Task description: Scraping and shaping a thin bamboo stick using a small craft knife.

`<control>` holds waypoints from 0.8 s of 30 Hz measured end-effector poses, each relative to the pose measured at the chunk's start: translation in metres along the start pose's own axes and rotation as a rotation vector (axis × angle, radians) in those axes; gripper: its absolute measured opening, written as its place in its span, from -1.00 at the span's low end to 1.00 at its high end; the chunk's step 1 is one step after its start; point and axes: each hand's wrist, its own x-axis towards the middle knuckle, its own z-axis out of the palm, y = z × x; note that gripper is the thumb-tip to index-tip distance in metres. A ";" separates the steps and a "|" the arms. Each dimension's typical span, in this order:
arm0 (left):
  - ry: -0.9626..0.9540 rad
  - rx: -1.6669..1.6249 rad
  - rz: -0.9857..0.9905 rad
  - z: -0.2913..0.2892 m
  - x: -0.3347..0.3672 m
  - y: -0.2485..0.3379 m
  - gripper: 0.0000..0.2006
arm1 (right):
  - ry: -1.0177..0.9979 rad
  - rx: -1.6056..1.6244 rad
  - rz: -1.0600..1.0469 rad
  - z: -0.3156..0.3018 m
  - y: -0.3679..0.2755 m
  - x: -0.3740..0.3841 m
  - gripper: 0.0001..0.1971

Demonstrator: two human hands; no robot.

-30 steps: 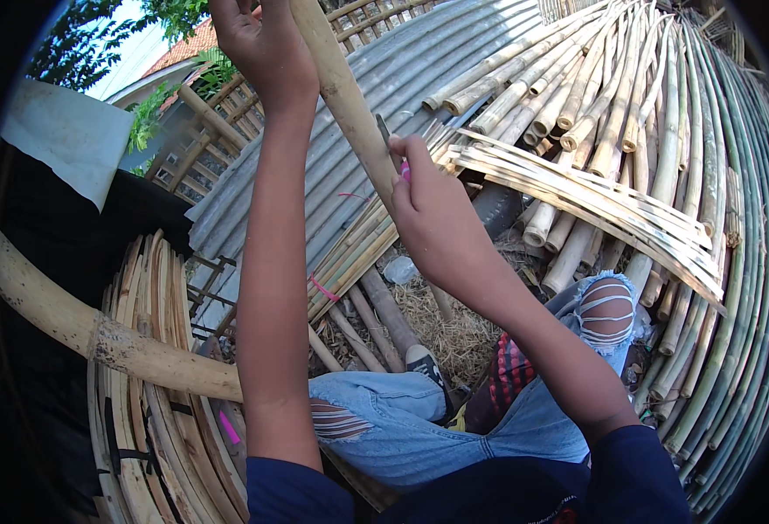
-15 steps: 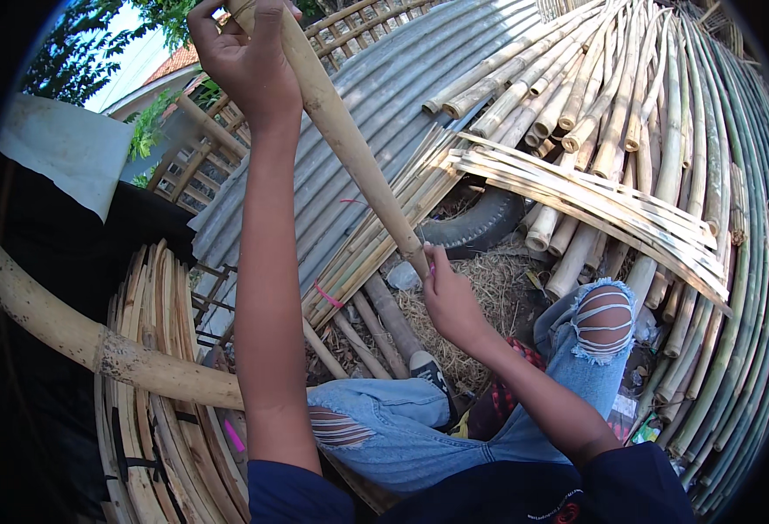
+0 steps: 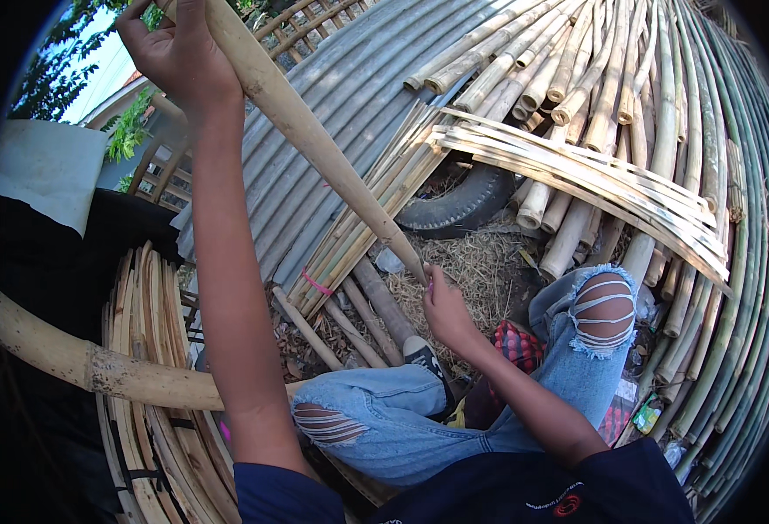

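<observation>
A long pale bamboo pole (image 3: pixel 315 144) slants from the upper left down to the middle. High on its upper part, my left hand (image 3: pixel 179 57) is closed around it, with the arm stretched out. My right hand (image 3: pixel 450 310) is closed at the pole's lower end, thumb uppermost. A sliver of something pink shows between its fingers, too small to name, and the rest of it is hidden by the hand. Beneath the lower end lies dry straw (image 3: pixel 481 275).
A thick bamboo pole (image 3: pixel 153 377) crosses at left over bundled split strips (image 3: pixel 144 306). Ahead lie corrugated sheets (image 3: pixel 315 83), a tyre (image 3: pixel 463 205) and tied bamboo slats (image 3: pixel 358 214). Stacked poles (image 3: pixel 568 188) and pale strips (image 3: pixel 594 188) fill the right. My bent knees (image 3: pixel 607 314) are close.
My left hand and the pole's upper part have shifted left and slightly up in view. The pole's lower end and my right hand sit slightly lower. Both hands stay closed.
</observation>
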 end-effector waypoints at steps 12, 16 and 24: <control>-0.014 -0.033 -0.069 0.021 -0.019 0.036 -0.73 | 0.206 0.318 -0.359 -0.035 -0.116 -0.011 -0.65; 0.146 0.054 -0.144 0.029 -0.010 0.027 -0.79 | 0.107 0.174 -0.315 -0.052 -0.133 -0.011 -0.63; 0.026 0.026 -0.080 0.004 -0.008 0.019 -0.81 | 0.113 0.104 -0.339 -0.043 -0.117 -0.011 -0.65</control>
